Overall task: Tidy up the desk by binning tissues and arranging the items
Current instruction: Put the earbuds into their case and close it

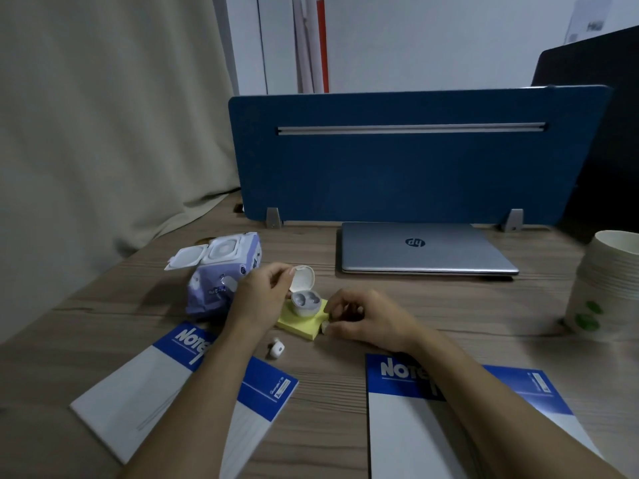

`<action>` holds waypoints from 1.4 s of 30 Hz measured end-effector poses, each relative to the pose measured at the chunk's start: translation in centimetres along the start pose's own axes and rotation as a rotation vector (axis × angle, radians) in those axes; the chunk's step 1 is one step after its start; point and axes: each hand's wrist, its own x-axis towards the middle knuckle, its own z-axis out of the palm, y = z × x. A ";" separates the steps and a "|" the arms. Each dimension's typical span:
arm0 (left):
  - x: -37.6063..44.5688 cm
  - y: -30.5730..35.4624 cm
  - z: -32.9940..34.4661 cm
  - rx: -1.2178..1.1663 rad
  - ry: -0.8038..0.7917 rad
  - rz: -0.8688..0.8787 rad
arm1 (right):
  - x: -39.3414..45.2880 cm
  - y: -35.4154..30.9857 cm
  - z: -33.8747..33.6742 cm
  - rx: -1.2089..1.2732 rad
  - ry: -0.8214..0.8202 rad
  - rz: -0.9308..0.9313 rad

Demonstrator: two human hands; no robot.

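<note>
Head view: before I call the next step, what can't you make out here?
- Small pale item pinched in the right hand: fingers cover most of it.
- Earbud case wells: too small to tell whether full.
- Notepads: forearms cross the titles, bottom edge cuts them off.
- Paper cup stack: cut off by the right edge.

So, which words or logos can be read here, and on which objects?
"hp", seen upside down: lid of the closed laptop.
"Note", rest hidden by an arm: left notepad.
"Note", rest hidden: right notepad.
Wet-wipes pack: print too blurred to read.
Notepads' small print: too small.
</note>
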 end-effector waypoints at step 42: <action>0.2 1.3 -0.6 -0.130 0.015 0.037 | 0.2 -1.5 -0.2 -0.123 0.309 -0.156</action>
